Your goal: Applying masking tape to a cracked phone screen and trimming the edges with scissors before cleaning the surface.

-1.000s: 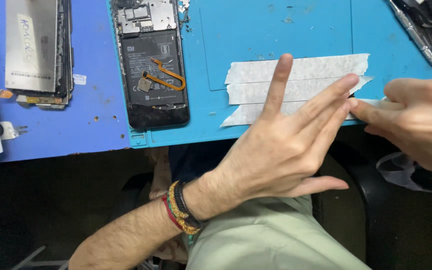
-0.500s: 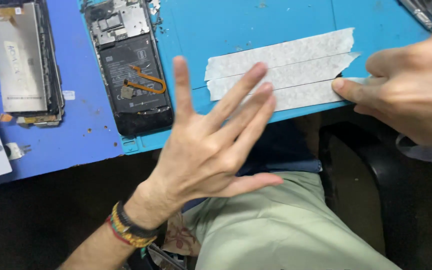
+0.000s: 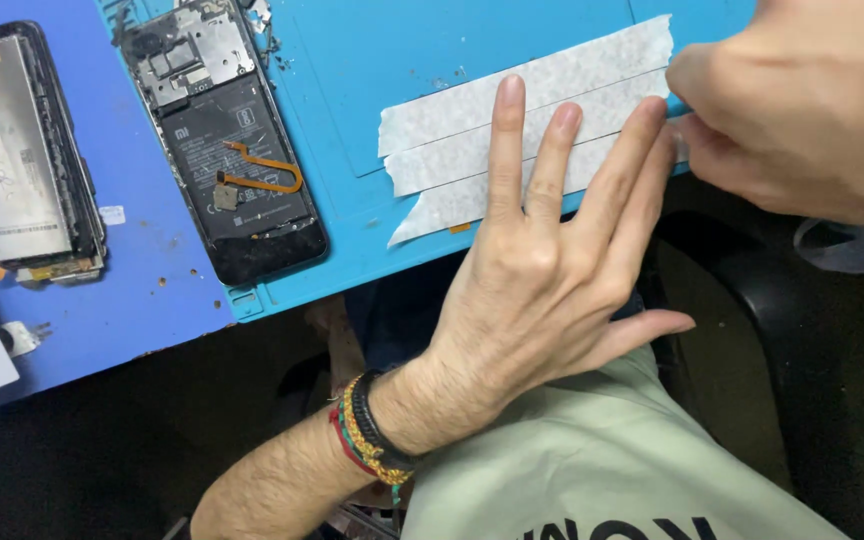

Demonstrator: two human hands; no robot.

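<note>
Blue tabletop mat (image 3: 352, 60): thin, limp masking tape strips (image 3: 452, 150) are flattened by the open left hand (image 3: 542, 290); the strip end is pinched by the right hand (image 3: 802, 110), best lifted there.

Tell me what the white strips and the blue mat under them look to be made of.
White strips: likely paper masking tape, matte and faintly mottled, with torn, uneven ends. Blue mat: probably silicone or rubber, smooth and matte, with moulded recesses and a raised rim. The left hand presses the strips; the right hand pinches their end.

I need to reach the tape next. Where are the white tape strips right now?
In the head view, the three white tape strips lie on the light blue mat, right of the opened phone, under the left hand's fingers and pinched at their right end by the right hand.
</note>
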